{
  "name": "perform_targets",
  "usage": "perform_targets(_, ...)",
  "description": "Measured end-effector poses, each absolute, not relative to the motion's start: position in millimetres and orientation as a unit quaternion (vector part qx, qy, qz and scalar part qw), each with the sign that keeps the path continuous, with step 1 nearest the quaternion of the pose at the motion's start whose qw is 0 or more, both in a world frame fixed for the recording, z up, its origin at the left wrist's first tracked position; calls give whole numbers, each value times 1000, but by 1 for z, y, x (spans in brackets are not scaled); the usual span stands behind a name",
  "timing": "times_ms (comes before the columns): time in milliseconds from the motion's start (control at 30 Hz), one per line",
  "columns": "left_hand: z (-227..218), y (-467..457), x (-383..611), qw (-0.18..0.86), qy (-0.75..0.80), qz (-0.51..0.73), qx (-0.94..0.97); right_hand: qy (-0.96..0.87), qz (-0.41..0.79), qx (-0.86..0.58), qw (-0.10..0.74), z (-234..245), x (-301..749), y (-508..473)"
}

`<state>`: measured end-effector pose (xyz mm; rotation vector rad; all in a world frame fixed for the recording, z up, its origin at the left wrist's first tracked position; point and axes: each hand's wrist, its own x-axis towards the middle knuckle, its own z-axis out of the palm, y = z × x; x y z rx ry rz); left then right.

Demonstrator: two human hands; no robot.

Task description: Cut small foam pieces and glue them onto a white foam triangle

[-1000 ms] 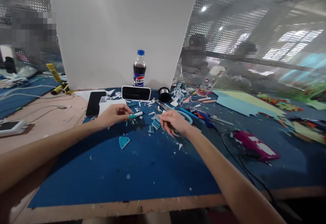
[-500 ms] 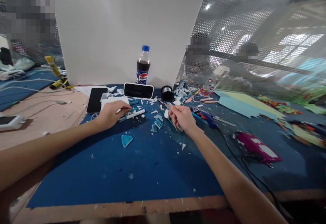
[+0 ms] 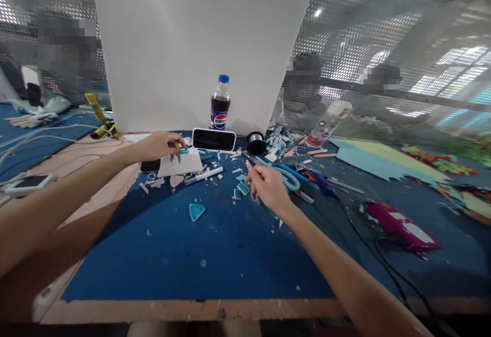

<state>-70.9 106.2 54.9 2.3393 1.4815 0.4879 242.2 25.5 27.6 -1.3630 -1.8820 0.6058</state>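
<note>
My left hand is raised at the back left of the blue mat, its fingers pinched on a white foam sheet that has teal bits along its upper edge. A teal-and-white pen lies just right of the sheet. My right hand is closed near the middle of the mat, holding a thin tool whose tip points up toward the scissors. A small teal ridged piece lies just left of my right hand. A light-blue triangular piece lies nearer me.
A cola bottle stands before a white board, with a white-framed phone and a wire spool nearby. A glue gun, a magenta tool with black cord, coloured paper and scraps lie right. Another phone lies left.
My left hand let go of the teal-and-white pen, moved back and left, and took hold of the white foam sheet. My right hand stayed near the scissors, its tool now pointing upward.
</note>
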Motion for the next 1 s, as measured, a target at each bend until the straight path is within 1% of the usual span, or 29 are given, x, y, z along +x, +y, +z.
perform_targets(167, 51, 111, -74, 156, 549, 148, 808, -723, 84, -578, 370, 35, 260, 39)
perform_targets(300, 46, 113, -78, 143, 555, 154, 805, -717, 27, -598, 357, 34, 271, 48)
perform_targets(533, 46, 108, -74, 102, 544, 188, 811, -737, 8, -597, 315, 24, 272, 52)
perform_targets(767, 41, 108, -74, 53, 540, 199, 816, -745, 15, -592, 306, 24, 271, 50)
perform_targets(1000, 37, 109, -72, 30, 551, 176, 815, -748, 21, -591, 303, 23, 271, 49)
